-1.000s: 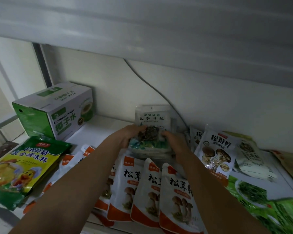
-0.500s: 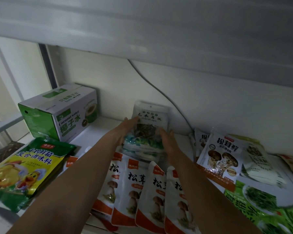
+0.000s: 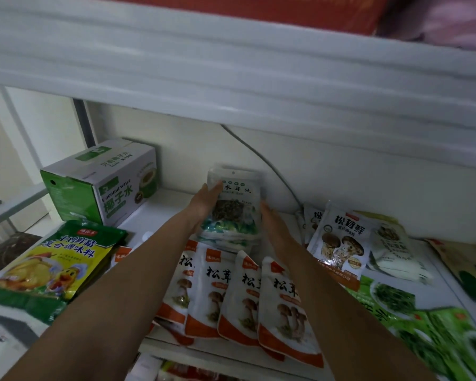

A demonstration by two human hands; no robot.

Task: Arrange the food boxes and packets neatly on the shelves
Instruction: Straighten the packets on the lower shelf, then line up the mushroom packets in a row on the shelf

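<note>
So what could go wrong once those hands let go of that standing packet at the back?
The fungus packets stand propped at the wall between the flat left hand and right hand; released, they might slump forward. Both forearms pass over the mushroom pouches at the shelf front edge, so pulling back could drag one off.

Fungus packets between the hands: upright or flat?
Upright: fungus packets stand, hang hole on top, left hand and right hand flat at their sides.

Fungus packets (image 3: 233, 207) upright now, fingers (image 3: 211, 192) flat.
</note>
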